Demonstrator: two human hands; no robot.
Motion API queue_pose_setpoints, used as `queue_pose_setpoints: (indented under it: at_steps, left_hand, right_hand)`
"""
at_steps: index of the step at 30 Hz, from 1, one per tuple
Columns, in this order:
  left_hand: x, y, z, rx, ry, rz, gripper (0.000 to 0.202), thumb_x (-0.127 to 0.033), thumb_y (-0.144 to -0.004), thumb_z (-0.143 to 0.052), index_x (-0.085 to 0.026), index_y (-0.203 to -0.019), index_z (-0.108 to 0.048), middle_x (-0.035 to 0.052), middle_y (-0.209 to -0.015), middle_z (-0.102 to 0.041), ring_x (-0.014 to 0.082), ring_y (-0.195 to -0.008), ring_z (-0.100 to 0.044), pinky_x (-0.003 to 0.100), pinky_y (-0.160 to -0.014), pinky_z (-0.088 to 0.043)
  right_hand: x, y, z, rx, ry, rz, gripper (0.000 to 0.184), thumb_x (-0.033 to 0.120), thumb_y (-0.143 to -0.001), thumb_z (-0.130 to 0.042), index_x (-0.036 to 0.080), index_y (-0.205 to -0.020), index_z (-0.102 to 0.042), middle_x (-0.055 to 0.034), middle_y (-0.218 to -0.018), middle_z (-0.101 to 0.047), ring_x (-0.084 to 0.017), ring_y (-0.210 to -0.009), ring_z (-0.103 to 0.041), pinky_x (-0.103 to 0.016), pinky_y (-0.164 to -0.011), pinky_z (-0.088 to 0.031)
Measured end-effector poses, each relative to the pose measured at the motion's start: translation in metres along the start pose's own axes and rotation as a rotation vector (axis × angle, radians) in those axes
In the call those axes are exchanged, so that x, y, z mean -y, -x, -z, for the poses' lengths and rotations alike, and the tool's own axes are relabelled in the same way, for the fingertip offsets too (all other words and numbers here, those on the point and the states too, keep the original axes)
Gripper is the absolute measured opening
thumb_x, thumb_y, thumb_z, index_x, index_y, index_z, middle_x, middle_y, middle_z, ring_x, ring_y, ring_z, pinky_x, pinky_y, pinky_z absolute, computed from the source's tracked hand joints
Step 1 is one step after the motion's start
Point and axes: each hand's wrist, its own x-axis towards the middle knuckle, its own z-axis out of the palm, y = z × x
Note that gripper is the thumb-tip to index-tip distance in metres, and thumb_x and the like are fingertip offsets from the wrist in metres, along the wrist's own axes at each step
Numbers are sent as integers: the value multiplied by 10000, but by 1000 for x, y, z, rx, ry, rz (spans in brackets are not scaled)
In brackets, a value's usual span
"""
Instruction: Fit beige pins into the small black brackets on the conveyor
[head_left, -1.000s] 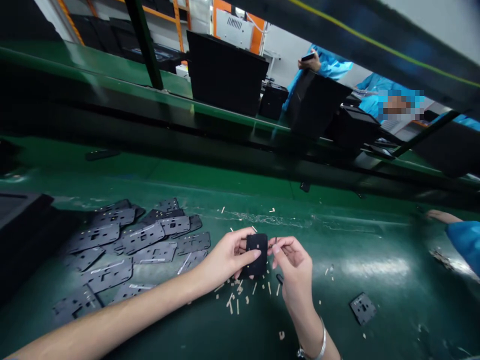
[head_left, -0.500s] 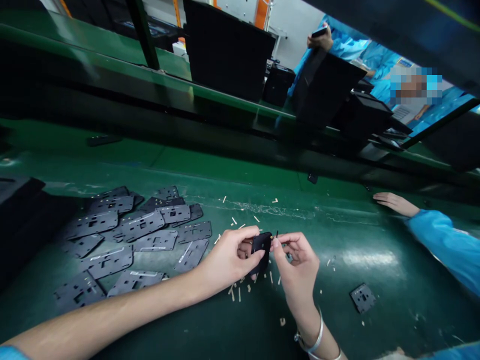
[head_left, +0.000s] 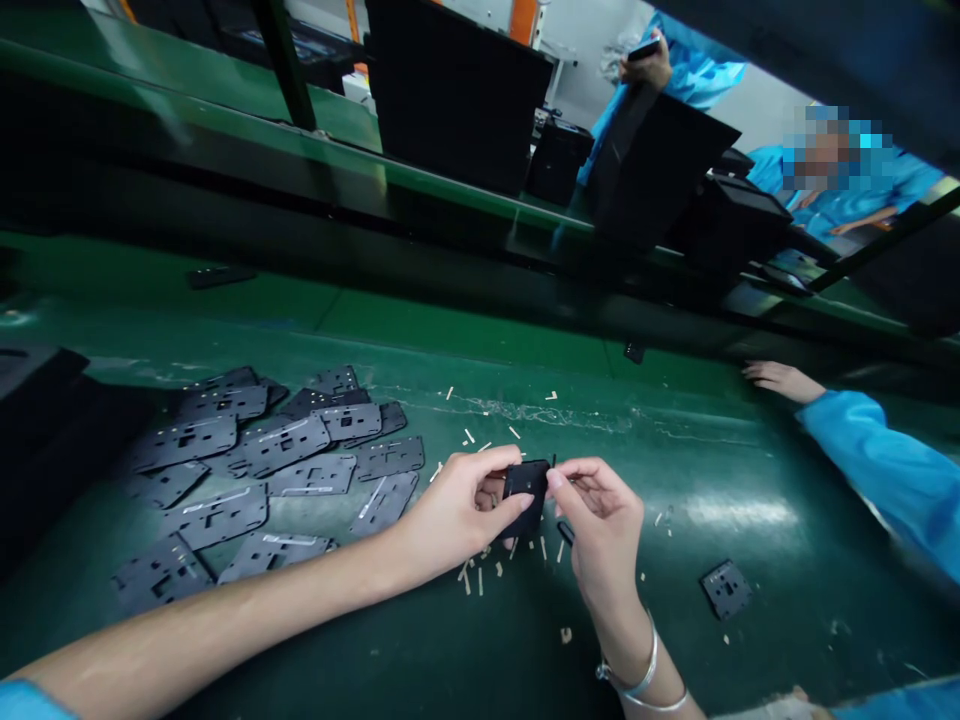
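My left hand [head_left: 480,500] grips a small flat black plastic panel [head_left: 527,490] between thumb and fingers, holding it tilted up above the bench. At the panel's right edge, my right hand [head_left: 600,505] is closed in a pinch around a slim black tool [head_left: 566,533]. The tool's thin tip sticks up above the fingertips and a looped end shows below them; the middle is hidden by the fingers. Small pale strips [head_left: 480,580] lie scattered on the green bench around and under both hands.
Many similar dark panels [head_left: 285,448] lie in a loose pile at left. One square-looking panel [head_left: 726,590] sits at right. A co-worker's hand [head_left: 784,380] rests at the bench's far right. Black boxes and panels [head_left: 457,90] stand on the shelf behind.
My left hand has turned the black panel so more of its face shows. The looped end of the tool has come into sight below my right hand. Both hands stay nearly in place.
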Motion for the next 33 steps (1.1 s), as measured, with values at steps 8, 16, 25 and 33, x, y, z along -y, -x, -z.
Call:
queue_pose_setpoints:
  at_steps: [8, 16, 25, 33]
  left_hand:
    - [-1, 1, 2, 18, 32, -4, 68, -210, -802, -540, -164, -764, -506, -50, -605, -449, 104, -542, -527, 196, -472, -418]
    - [-2, 2, 1, -8, -99, -40, 84, -179, -813, -507, -159, -732, -503, -48, -606, -419, 92, -546, -458, 195, -482, -372]
    - [-2, -3, 4, -3, 74, 3, 89, -184, -786, -556, -165, -732, -487, -46, -642, -483, 90, -565, -512, 178, -469, -422]
    - [-8, -8, 5, 75, 296, 108, 146, -190, -744, -627, -161, -737, -485, -30, -658, -592, 105, -561, -598, 174, -441, -468]
  right_hand:
    - [-2, 0, 1, -1, 4, -1, 81, 247, -765, -673, 182, -754, -627, 8, -653, -610, -98, -553, -535, -204, -498, -411]
    - [0, -1, -2, -22, -40, -20, 81, 240, -744, -687, 178, -723, -640, 18, -625, -611, -87, -538, -524, -193, -493, -400]
    - [4, -8, -1, 10, -196, -139, 163, 231, -711, -715, 195, -867, -685, 12, -630, -655, -97, -524, -555, -186, -439, -388]
    - [8, -11, 4, 115, -239, -184, 75, 226, -677, -732, 175, -685, -677, 27, -567, -594, -68, -472, -488, -169, -422, -382]
